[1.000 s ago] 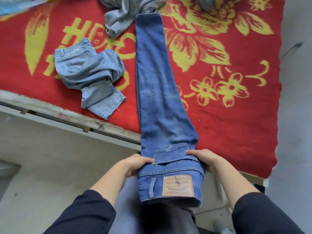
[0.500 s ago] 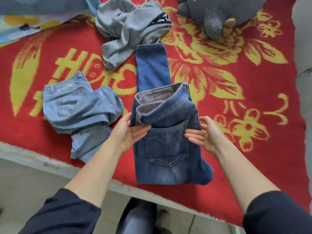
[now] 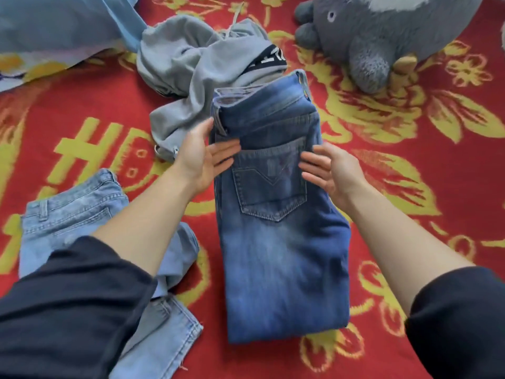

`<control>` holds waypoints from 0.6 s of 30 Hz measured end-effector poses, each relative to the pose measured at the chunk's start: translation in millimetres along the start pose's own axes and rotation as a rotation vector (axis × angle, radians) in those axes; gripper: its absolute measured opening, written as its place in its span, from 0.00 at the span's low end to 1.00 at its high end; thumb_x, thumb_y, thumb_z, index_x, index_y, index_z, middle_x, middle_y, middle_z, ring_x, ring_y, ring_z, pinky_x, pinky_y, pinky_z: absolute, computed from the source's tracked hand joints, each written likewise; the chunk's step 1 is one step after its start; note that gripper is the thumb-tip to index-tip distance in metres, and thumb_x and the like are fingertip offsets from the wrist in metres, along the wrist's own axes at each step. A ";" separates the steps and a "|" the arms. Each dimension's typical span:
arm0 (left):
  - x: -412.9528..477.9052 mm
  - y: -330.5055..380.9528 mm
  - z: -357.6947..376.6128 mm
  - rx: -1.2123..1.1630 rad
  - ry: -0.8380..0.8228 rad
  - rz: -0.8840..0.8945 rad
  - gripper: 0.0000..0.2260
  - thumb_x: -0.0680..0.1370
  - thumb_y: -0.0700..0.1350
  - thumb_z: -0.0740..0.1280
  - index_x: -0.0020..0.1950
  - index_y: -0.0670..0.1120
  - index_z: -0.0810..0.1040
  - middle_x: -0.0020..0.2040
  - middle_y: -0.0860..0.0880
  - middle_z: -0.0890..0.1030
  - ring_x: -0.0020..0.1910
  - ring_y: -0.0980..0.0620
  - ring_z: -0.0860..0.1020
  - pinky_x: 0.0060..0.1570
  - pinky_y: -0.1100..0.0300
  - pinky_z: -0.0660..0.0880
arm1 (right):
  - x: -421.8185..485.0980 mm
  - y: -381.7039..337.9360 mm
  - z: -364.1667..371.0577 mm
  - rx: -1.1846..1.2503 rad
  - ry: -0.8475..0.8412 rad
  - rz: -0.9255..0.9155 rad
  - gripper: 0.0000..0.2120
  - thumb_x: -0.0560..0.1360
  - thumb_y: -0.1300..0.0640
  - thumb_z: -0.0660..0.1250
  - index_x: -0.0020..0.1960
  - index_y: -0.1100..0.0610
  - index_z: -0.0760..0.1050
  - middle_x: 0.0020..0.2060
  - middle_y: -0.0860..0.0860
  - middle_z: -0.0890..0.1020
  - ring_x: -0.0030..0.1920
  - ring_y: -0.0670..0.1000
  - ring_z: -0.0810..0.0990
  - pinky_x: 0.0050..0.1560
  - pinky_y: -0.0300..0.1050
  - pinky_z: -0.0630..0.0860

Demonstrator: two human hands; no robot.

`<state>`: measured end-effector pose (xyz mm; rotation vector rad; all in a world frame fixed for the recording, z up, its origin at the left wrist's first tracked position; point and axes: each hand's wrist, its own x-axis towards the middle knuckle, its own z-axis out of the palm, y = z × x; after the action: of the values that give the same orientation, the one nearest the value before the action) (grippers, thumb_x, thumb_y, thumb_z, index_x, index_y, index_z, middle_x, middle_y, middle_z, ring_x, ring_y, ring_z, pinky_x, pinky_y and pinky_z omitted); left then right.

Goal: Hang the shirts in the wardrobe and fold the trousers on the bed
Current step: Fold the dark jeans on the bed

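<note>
Dark blue jeans (image 3: 278,242) lie folded in half on the red and yellow bed cover (image 3: 410,209), back pocket up and waistband at the far end. My left hand (image 3: 202,157) touches their left edge near the waistband with straight fingers. My right hand (image 3: 328,170) rests with straight fingers on the right side of the pocket. Light blue jeans (image 3: 73,214) lie crumpled at the left, partly under my left arm. A grey hooded top (image 3: 191,67) lies bunched just beyond the dark jeans.
A grey plush toy (image 3: 382,31) sits at the far right of the bed. A pale blue patterned cloth (image 3: 54,31) covers the far left corner.
The dark jeans' waist end was lifted from the bed's edge and laid over the legs, now reaching the far end. Both hands moved forward with it and now lie flat on the fold.
</note>
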<state>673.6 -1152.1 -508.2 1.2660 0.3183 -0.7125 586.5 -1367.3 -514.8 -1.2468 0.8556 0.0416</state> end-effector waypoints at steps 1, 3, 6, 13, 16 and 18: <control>9.9 -5.9 0.1 -0.015 -0.008 0.039 0.20 0.82 0.56 0.54 0.73 0.54 0.64 0.65 0.46 0.77 0.65 0.50 0.74 0.63 0.53 0.67 | 7.0 6.5 2.7 -0.057 -0.021 -0.041 0.21 0.76 0.60 0.64 0.69 0.56 0.69 0.51 0.54 0.82 0.48 0.51 0.82 0.46 0.43 0.78; 20.3 -34.1 -0.7 0.142 0.016 0.132 0.26 0.82 0.53 0.56 0.78 0.55 0.51 0.75 0.51 0.65 0.73 0.53 0.64 0.68 0.54 0.60 | 11.5 32.1 2.0 -0.335 -0.040 -0.146 0.27 0.75 0.62 0.67 0.73 0.55 0.66 0.55 0.53 0.80 0.53 0.49 0.78 0.50 0.42 0.75; 9.2 -108.1 -8.3 0.765 -0.013 0.269 0.29 0.82 0.48 0.59 0.79 0.52 0.47 0.79 0.52 0.50 0.78 0.53 0.47 0.74 0.55 0.47 | -2.5 89.9 -17.9 -1.044 -0.146 -0.320 0.29 0.76 0.56 0.65 0.75 0.52 0.63 0.71 0.52 0.70 0.72 0.49 0.66 0.70 0.45 0.64; -70.0 -223.0 -28.5 1.773 -0.066 0.327 0.29 0.81 0.58 0.48 0.79 0.48 0.46 0.78 0.45 0.39 0.76 0.45 0.37 0.74 0.46 0.42 | -60.7 167.3 -76.5 -1.783 -0.213 -0.584 0.28 0.80 0.43 0.50 0.77 0.53 0.58 0.76 0.53 0.59 0.76 0.56 0.56 0.75 0.52 0.49; -103.7 -238.7 -29.1 1.787 -0.096 0.405 0.28 0.79 0.57 0.51 0.76 0.44 0.62 0.76 0.40 0.58 0.76 0.41 0.57 0.71 0.43 0.59 | -84.2 184.0 -95.8 -1.808 -0.282 -0.639 0.29 0.79 0.43 0.50 0.76 0.54 0.60 0.75 0.54 0.61 0.75 0.57 0.60 0.73 0.54 0.54; -123.9 -247.6 -30.0 1.803 -0.161 0.409 0.28 0.79 0.56 0.51 0.75 0.45 0.64 0.76 0.41 0.60 0.75 0.42 0.58 0.72 0.44 0.57 | -95.6 192.5 -109.9 -1.812 -0.372 -0.683 0.31 0.78 0.40 0.52 0.77 0.52 0.57 0.77 0.53 0.58 0.76 0.56 0.57 0.73 0.54 0.54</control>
<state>426.2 -1116.5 -631.1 2.7866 -0.9624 -0.6582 370.3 -1350.9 -620.9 -3.0085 -0.2392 0.5746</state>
